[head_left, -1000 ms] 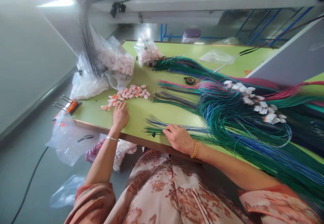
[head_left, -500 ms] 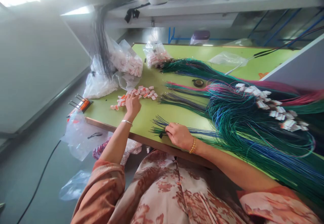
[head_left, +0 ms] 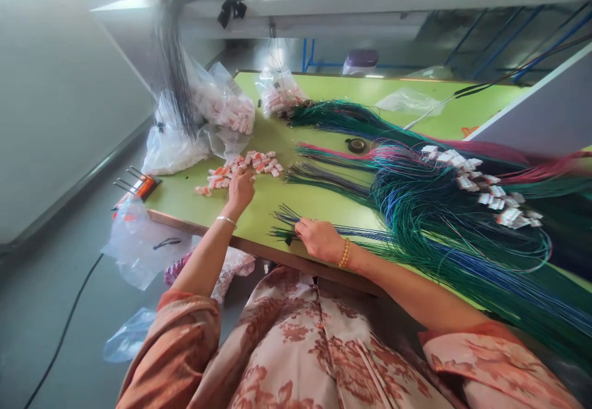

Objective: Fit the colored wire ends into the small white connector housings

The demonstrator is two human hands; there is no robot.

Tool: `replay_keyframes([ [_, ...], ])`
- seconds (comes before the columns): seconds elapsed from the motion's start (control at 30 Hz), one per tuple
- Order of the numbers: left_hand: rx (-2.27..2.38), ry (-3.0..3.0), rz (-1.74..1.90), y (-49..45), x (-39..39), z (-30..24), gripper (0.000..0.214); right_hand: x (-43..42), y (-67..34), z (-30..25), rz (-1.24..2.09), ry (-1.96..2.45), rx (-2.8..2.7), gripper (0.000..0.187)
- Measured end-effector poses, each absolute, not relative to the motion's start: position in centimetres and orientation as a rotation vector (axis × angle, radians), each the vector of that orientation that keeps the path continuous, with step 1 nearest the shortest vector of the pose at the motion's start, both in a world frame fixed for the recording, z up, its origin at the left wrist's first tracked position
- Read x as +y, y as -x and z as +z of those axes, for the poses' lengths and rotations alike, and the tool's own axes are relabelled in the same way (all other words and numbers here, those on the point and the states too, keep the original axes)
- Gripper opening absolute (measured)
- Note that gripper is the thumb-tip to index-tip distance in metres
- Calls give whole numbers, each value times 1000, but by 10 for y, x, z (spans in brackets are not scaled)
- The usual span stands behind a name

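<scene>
My left hand reaches down to a loose pile of small white and orange plastic connectors. Its fingers are bent together at the pile's near edge, and their tips are hidden, so whatever lies between them does not show. Closer to the table's front edge, my right hand is closed over a bundle of thin blue and green wires. The wires' free ends stick out to the left of its fingers. A small black piece lies just beside these ends.
More wire bundles lie across the green table, with white connectors on top at right. Plastic bags of connectors stand at the back left. A black tape roll and an orange pronged holder are also there.
The whole view has shifted slightly, so everything appears a little further left and up. My left hand stays at the connector pile; my right hand stays on the wires.
</scene>
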State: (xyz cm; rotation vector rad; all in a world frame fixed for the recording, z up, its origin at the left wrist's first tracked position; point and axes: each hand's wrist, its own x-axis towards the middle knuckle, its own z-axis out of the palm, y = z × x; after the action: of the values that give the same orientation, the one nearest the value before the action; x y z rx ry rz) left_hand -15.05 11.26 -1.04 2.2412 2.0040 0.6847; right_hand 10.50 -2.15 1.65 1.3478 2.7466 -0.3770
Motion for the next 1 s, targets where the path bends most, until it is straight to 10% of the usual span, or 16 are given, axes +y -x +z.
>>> replay_keyframes([
  [0.27,2031,-2099,789,147,86,-1,17,-21,-112,9,-337,-1374,2901,22],
  [0.67,1140,-966,1212,135,20,22,37,-6,-86,24,-1680,-1515,2932,10],
  [1.0,927,-682,1086,102,-17,18,48,-7,-92,33,-1927,-1644,2895,18],
])
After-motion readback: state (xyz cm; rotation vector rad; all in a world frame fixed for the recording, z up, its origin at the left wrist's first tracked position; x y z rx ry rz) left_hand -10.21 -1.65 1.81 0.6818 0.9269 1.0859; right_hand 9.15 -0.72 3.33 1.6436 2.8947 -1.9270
